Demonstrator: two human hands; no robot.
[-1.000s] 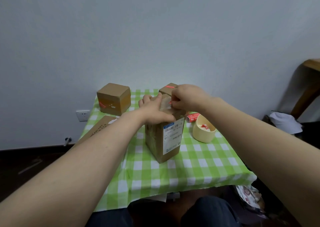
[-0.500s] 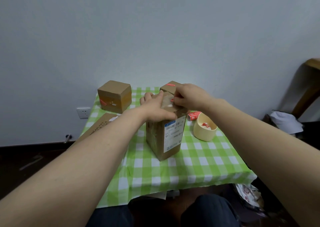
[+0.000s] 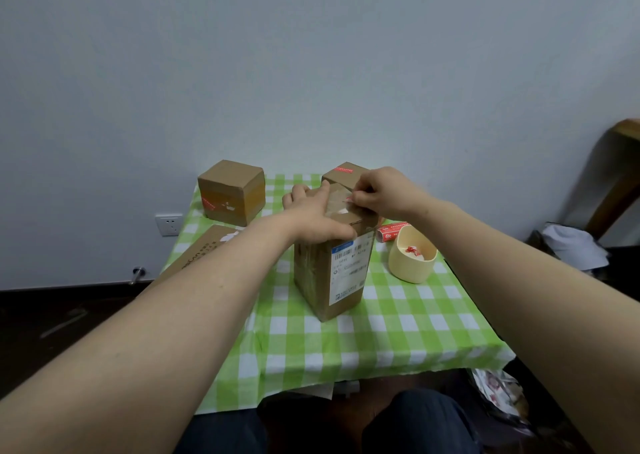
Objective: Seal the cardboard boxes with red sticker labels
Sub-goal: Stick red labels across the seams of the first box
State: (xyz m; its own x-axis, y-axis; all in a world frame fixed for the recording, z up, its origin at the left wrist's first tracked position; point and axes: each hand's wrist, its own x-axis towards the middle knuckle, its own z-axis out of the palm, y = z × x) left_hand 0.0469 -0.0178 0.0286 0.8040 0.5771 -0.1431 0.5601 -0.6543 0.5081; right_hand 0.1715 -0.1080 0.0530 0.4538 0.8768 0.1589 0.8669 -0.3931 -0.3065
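Green and white checked cloth is covering the table (image 3: pixel 398 332), which is standing against a plain pale wall (image 3: pixel 311 72). Near the middle of the table a tall box (image 3: pixel 322 280) is standing upright, with a white printed label on its front side.

The left hand (image 3: pixel 311 218) is lying on top of this box and holding it steady. Its fingers (image 3: pixel 294 192) are bending over the far edge, and the thumb is lying along the near edge. The right hand (image 3: pixel 384 193) is working at the top of the box, and its fingers (image 3: pixel 360 197) are pinching a small red sticker label (image 3: pixel 348 200) just over the closed flaps. I cannot tell if the label is already touching the cardboard.

Behind it, a back box (image 3: pixel 341 179) is already carrying a red strip on its top. At the far left a cube box (image 3: pixel 232 192) is showing a red strip on its front. A flat carton (image 3: pixel 204 249) is lying at the left edge. A cream cup (image 3: pixel 412 263) with red scraps inside is standing to the right of the tall box, and a red packet (image 3: pixel 393 232) is lying behind the cup.

To my judgement, the step in hand is the placing of the label across the flap seam of the tall box. The next move is asking for laying the label flat over the seam and rubbing it down, while the left hand is stopping the narrow box from tipping.
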